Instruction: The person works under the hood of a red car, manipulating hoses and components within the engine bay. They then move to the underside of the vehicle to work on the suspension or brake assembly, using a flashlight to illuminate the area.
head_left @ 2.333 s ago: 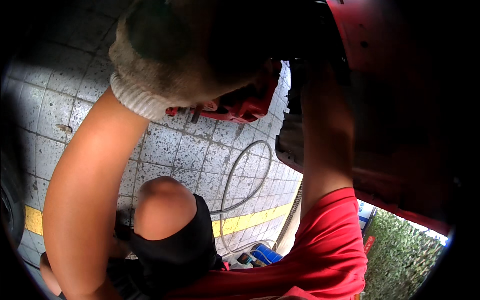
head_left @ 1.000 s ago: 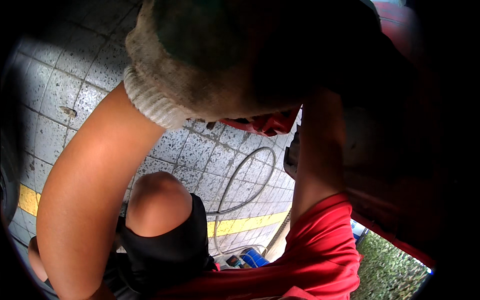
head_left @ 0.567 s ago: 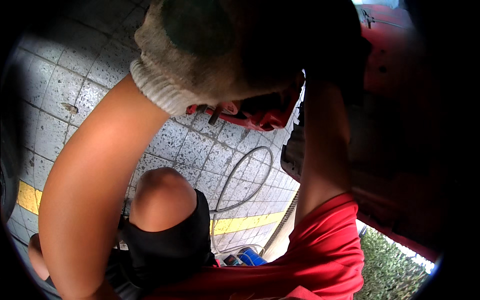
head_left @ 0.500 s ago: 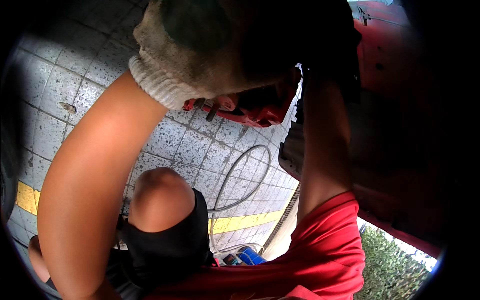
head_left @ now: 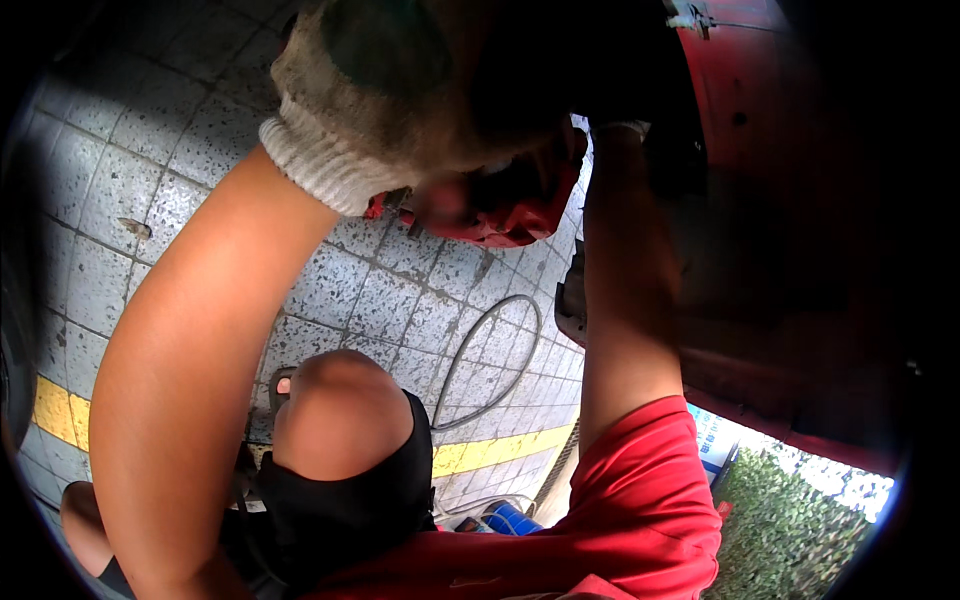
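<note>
My left hand (head_left: 385, 90) reaches up to the top of the view in a soiled, pale knitted glove with a dark patch. Its fingers are lost in deep shadow, so what they touch cannot be seen. My right hand (head_left: 622, 128) is raised as well; only a pale glove cuff shows at the wrist, and the rest is in the dark. Beside the right arm is a large red vehicle body (head_left: 740, 105), its lower side in shadow. Below my left glove, a red object with a dark hollow (head_left: 520, 215) is partly hidden; its kind cannot be made out.
Speckled tiles (head_left: 330, 290) cover the floor, crossed by a yellow stripe (head_left: 490, 450). A grey hose (head_left: 458, 358) lies in a loop near my bent knee (head_left: 345, 410). Behind are a blue cylinder (head_left: 512, 518), a blue and white sign (head_left: 712, 440) and a hedge (head_left: 795, 520).
My right arm and the red body appear shifted slightly left. The sign has come into sight beside my right sleeve. My left glove stays almost in place.
</note>
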Demonstrator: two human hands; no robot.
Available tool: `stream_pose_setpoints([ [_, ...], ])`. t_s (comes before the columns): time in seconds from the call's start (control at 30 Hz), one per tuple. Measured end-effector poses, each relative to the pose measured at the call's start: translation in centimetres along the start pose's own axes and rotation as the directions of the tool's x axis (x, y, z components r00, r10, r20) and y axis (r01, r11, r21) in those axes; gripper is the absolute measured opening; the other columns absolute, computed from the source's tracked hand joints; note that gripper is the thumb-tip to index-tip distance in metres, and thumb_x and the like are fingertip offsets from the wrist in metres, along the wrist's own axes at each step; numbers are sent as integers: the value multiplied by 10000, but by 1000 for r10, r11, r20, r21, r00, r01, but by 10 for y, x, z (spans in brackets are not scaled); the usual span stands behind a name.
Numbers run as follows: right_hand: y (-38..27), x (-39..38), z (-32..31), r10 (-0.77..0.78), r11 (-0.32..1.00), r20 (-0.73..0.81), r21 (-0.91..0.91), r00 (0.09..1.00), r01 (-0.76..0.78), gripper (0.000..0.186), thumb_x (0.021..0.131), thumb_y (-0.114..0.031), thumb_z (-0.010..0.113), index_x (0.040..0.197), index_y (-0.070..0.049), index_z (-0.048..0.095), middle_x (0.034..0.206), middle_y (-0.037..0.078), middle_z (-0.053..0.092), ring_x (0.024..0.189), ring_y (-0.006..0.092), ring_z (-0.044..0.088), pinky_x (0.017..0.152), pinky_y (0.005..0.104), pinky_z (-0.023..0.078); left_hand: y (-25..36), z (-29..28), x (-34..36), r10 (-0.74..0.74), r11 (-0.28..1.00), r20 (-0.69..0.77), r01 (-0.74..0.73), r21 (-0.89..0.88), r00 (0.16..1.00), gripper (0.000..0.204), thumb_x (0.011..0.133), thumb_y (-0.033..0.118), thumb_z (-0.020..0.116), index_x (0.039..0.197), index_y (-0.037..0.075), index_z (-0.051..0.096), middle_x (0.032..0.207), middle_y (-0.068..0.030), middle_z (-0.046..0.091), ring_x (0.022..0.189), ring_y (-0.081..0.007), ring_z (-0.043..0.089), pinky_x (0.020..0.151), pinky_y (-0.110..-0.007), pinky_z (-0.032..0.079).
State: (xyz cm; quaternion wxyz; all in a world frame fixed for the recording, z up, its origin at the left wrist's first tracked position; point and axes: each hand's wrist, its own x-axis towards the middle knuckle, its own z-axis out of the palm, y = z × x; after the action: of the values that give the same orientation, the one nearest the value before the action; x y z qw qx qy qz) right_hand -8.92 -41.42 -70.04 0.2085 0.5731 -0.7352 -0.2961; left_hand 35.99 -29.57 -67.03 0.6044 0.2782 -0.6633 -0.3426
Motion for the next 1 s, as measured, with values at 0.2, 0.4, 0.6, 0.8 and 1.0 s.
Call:
stream_pose_setpoints([
  [0.2, 8, -5, -2, 13, 1000, 10, 8, 1000, -13, 533, 984, -306, 649, 1462, -91, 553, 1544, 157, 547, 1418, 348, 545, 1127, 520, 442, -6, -1, 7, 89, 994, 30, -90, 62, 996, 606, 735, 324, 891, 1200, 3, 673, 1042, -161, 797, 954, -326, 786, 872, -430, 622],
  [0.4, 4, 1, -8, 3, 1000, 16, 4, 1000, -3, 551, 976, -311, 655, 1465, -86, 542, 1547, 161, 541, 1419, 354, 541, 1128, 528, 439, -14, -1, 6, 136, 953, 63, -113, -280, 989, 685, 718, 343, 903, 1252, -11, 661, 1110, -166, 780, 1022, -300, 775, 923, -414, 615],
  [0.6, 29, -4, 0, 28, 999, 27, -19, 999, -28, 568, 968, -317, 661, 1468, -80, 531, 1549, 166, 534, 1421, 360, 537, 1129, 535, 435, -7, -3, 5, 106, 979, 159, -75, -189, 982, 738, 665, 313, 910, 1283, -3, 659, 1103, -151, 775, 1001, -282, 761, 946, -414, 596],
  [0.8, 33, -4, 4, 34, 999, 33, -29, 999, -33, 586, 961, -322, 667, 1471, -74, 520, 1551, 170, 527, 1423, 367, 533, 1130, 543, 432, 3, -17, 11, 24, 994, 341, 13, -108, 940, 675, 662, 283, 915, 1250, 38, 693, 1082, -154, 779, 995, -320, 758, 923, -410, 595],
  [1.0, 28, 2, 1, 40, 999, 25, -8, 999, -40, 605, 953, -327, 673, 1475, -69, 508, 1553, 174, 520, 1424, 373, 530, 1131, 551, 429, 17, 28, 5, -132, 905, 145, 60, 421, 981, 401, 795, 368, 822, 1082, 98, 751, 1000, -102, 775, 954, -294, 764, 879, -399, 612],
])
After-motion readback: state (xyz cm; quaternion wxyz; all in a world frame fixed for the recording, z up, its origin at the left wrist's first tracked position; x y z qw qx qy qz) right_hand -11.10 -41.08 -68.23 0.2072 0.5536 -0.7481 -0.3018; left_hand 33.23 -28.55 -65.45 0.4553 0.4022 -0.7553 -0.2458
